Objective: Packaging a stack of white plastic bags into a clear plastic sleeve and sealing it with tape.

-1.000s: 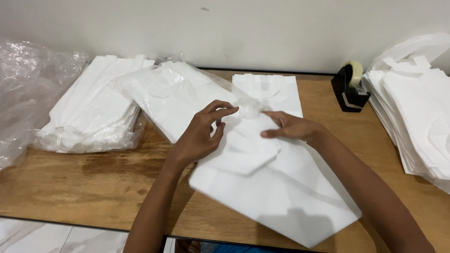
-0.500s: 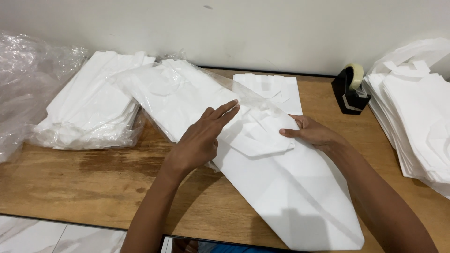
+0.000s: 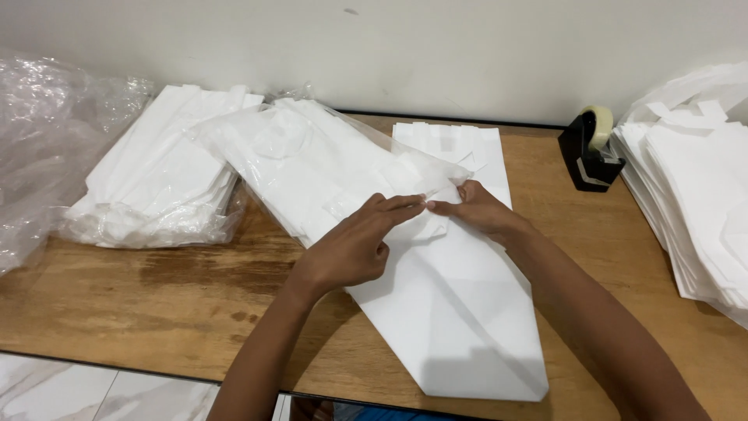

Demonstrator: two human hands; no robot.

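Note:
A white folded bag (image 3: 460, 312) lies flat on the wooden table (image 3: 140, 296), its long side running toward the near edge. My left hand (image 3: 354, 245) and my right hand (image 3: 479, 210) meet at the bag's upper end, fingertips pinching its folded handle flap. Just behind them lies a clear plastic pack of white bags (image 3: 312, 168), partly under the flap.
Another plastic-wrapped stack of white bags (image 3: 167, 179) sits at the left, with crumpled clear plastic (image 3: 47, 148) beyond it. A flat white bag (image 3: 467, 148) lies by the wall. A black tape dispenser (image 3: 588, 152) and a tall stack of white bags (image 3: 701, 179) stand at the right.
The bag has been pressed flatter and turned a little. Both hands have come together at its upper end, where before they lay apart on the folded flap.

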